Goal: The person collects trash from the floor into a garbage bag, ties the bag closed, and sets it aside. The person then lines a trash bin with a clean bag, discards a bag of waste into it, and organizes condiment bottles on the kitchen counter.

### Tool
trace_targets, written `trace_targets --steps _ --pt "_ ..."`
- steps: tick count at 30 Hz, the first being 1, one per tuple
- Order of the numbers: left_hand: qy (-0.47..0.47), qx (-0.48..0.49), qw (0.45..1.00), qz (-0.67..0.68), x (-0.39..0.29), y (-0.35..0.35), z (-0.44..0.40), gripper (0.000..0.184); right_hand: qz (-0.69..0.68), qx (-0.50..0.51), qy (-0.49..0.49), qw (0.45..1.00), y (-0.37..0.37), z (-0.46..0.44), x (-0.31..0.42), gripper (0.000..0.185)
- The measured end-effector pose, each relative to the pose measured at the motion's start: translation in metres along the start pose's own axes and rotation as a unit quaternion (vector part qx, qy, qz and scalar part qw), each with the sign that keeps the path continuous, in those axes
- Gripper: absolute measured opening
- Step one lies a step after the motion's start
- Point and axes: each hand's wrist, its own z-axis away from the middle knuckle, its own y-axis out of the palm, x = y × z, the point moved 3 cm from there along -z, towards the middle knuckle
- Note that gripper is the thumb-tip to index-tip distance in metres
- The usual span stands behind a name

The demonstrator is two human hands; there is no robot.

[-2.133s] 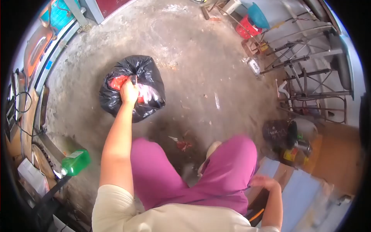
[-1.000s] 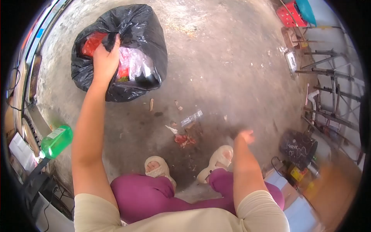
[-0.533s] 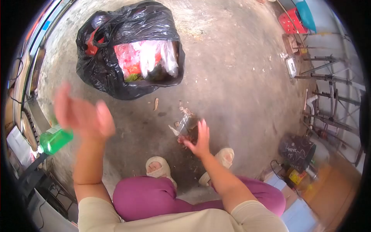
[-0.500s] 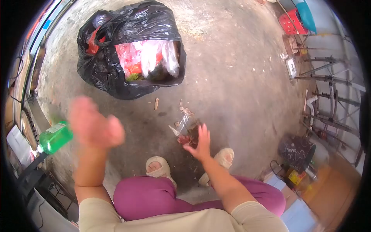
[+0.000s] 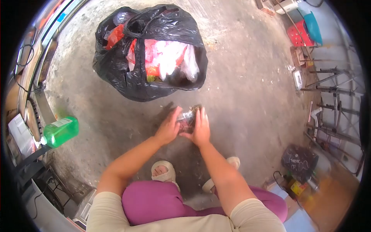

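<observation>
1. Moved since the earlier frame: left hand (image 5: 168, 127) has come in from the air at the left, by the green bottle (image 5: 62, 132), down to the scraps (image 5: 188, 121). Right hand (image 5: 199, 127) is a bit farther from the feet. Scraps now look more bunched; the small stick-like piece that lay loose at the near side of the bag (image 5: 170, 29) no longer shows on its own.
2. Done, my read: loose bits drawn together into one small heap on the floor (image 5: 251, 120). Clear wrapper (image 5: 187, 115) at its far part, dark reddish bits nearer.
3. Left, my read: heap is outside the bag, so pickup looks unfinished. A few tiny specks lie scattered elsewhere on the floor.
4. Bag: black plastic, far side and a little left of the hands, mouth partly open. White plastic (image 5: 170, 58) and red plastic (image 5: 116, 36) show inside. Neither hand touches it.
5. Scraps vs grip: heap sits right between the two hands, left hand along its left side, right hand along its right. Thumbs toward the near side, fingertips toward the far side.
6. Grip: both hands partly open, fingers mostly extended, cupped from opposite sides; neither is closed in a fist. Can't tell how firmly they press, or if any piece is off the floor.
</observation>
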Motion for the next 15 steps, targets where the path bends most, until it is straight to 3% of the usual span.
trace_targets --steps 2,5,7,11,12,15 --pt "-0.005 -0.003 0.997 0.073 -0.001 0.007 -0.001 0.061 0.003 0.004 -0.051 0.999 0.007 -0.022 0.001 0.120" --pt "-0.035 -0.059 0.998 0.001 -0.002 -0.011 0.001 0.063 0.002 0.012 -0.109 0.994 0.009 -0.039 0.007 0.117" --pt "-0.075 -0.055 0.991 0.097 -0.009 -0.017 0.006 0.063 0.048 0.040 -0.133 0.989 0.005 -0.044 0.015 0.115" --pt "-0.100 -0.097 0.961 0.239 0.009 0.000 0.008 0.056 0.044 0.009 -0.189 0.981 0.022 -0.050 0.028 0.102" --pt "-0.102 -0.118 0.946 0.286 0.011 0.002 0.008 0.054 0.069 0.028 -0.174 0.982 0.020 -0.051 0.035 0.081" --pt "-0.065 -0.096 0.992 0.048 0.004 -0.011 0.009 0.053 0.043 -0.019 -0.224 0.974 0.035 -0.049 0.027 0.062"
